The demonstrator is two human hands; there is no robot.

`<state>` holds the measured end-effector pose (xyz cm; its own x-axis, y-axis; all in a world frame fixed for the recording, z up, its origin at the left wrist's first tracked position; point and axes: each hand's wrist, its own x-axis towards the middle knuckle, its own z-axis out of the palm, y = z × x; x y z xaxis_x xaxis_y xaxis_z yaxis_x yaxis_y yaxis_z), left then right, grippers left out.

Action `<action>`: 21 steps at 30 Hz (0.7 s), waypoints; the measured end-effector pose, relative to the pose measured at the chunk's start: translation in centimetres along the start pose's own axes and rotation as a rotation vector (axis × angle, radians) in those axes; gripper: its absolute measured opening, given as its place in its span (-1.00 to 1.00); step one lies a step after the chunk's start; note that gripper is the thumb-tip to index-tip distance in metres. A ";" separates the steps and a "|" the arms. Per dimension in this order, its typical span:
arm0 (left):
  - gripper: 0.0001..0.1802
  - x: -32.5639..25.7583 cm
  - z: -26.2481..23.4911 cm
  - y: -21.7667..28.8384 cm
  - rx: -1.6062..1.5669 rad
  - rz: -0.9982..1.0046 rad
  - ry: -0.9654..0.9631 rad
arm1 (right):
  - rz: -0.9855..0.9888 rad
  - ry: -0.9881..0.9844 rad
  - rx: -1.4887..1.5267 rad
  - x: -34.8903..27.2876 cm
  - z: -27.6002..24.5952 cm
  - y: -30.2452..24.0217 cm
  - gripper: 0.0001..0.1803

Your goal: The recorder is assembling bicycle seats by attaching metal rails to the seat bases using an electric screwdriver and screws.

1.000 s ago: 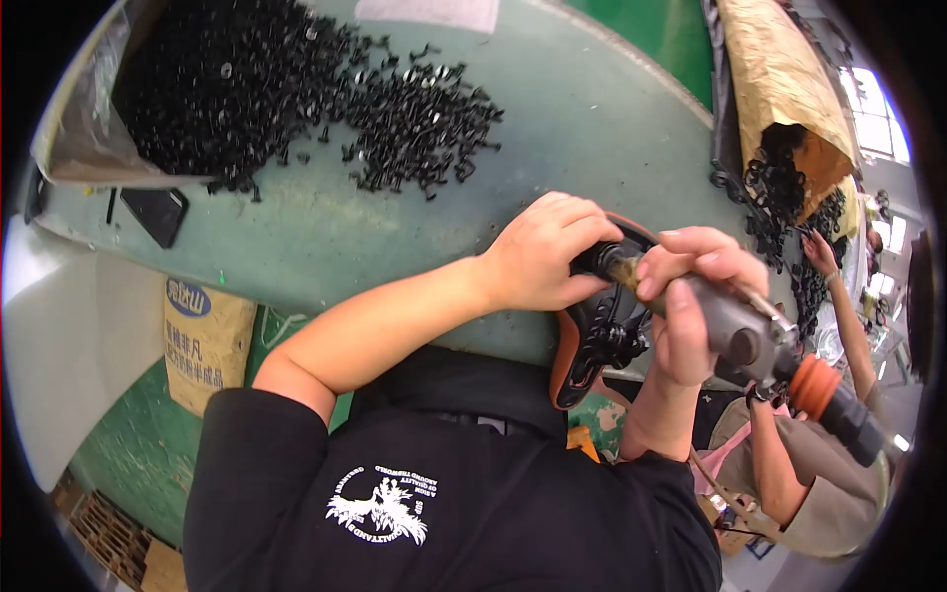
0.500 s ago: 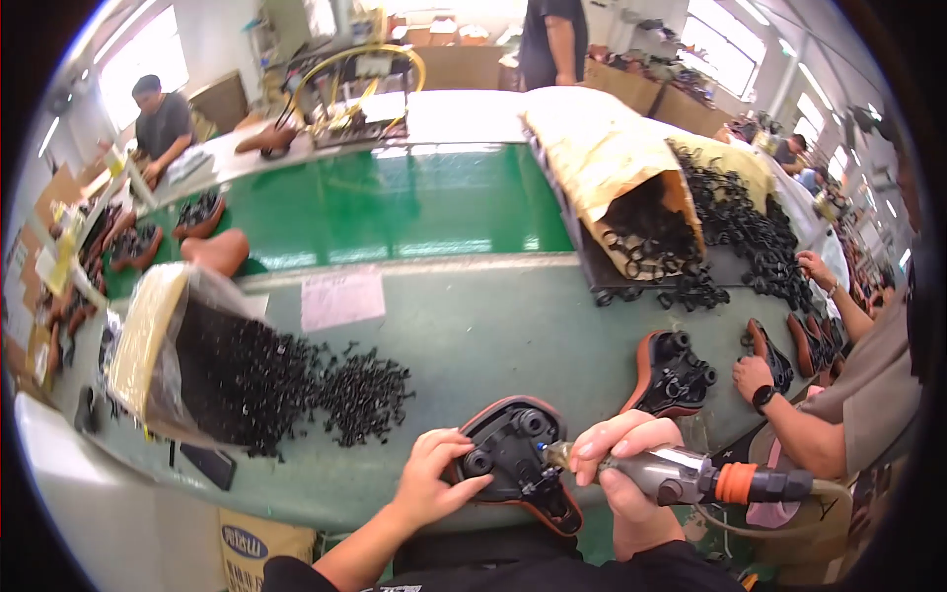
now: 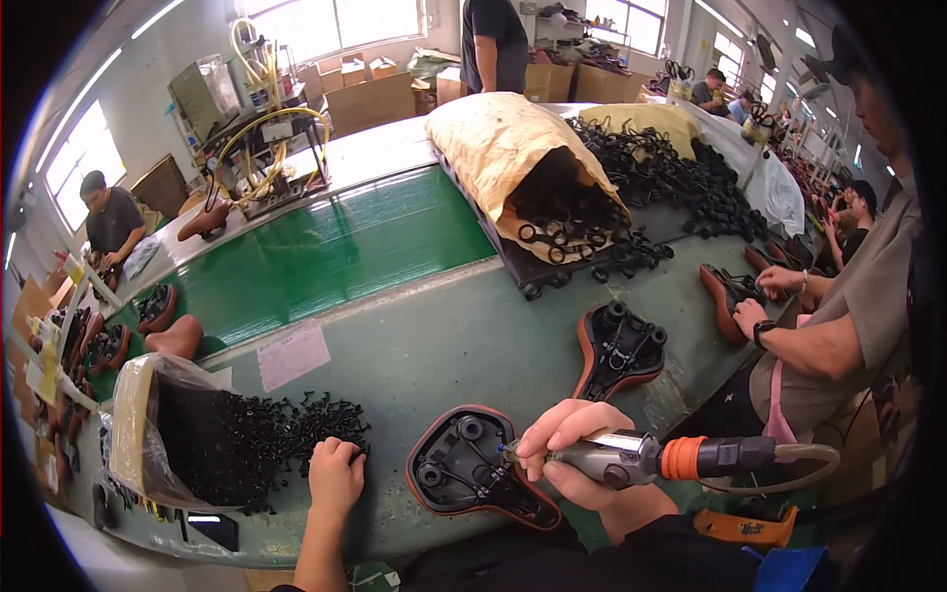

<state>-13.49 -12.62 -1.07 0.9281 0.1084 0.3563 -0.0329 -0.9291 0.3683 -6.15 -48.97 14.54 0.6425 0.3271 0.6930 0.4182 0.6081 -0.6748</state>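
My right hand (image 3: pixel 582 459) is wrapped round an air screwdriver (image 3: pixel 617 456), a metal body with an orange ring and a hose. Its tip, with a small blue bit of colour, points over a brown bicycle saddle (image 3: pixel 449 493) lying underside up before me. The saddle's black base with round sockets and rails shows. At the near right edge of a pile of small black screws (image 3: pixel 321 419), my left hand (image 3: pixel 337 476) is closed, fingers curled together. Something dark shows at its fingertips, too small to make out. The screws spill from a plastic-lined bag (image 3: pixel 138 419).
Another upturned saddle (image 3: pixel 623 345) lies to the right. Beyond it a paper sack (image 3: pixel 533 148) spills black ring-shaped parts (image 3: pixel 681 183). A co-worker's hands (image 3: pixel 760 306) hold a saddle on the right. A green belt (image 3: pixel 345 237) runs behind; a phone (image 3: pixel 212 531) lies near left.
My left hand has left the saddle and moved left to the screw pile. The screwdriver stays in my right hand over the saddle. The view has turned right. The co-worker's two hands have come together.
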 end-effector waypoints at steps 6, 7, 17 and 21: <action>-0.81 0.5 0.6 1.0 0.071 0.092 0.041 | -0.008 0.030 -0.003 -0.2 0.1 -0.4 -0.68; -0.81 0.7 0.8 1.4 0.068 0.097 0.039 | -0.006 0.034 0.017 -0.2 0.2 -0.3 -0.68; -0.71 2.1 1.2 2.0 -0.010 0.141 0.037 | -0.002 -0.003 -0.048 -0.3 0.0 0.2 -0.64; -0.70 2.8 2.1 1.6 0.018 0.112 0.066 | 0.008 -0.017 -0.028 -0.3 -0.3 0.3 -0.63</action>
<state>-10.16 -14.51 -1.30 0.8926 0.0256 0.4501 -0.1282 -0.9428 0.3078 -6.03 -49.12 14.02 0.6349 0.3448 0.6914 0.4307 0.5851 -0.6872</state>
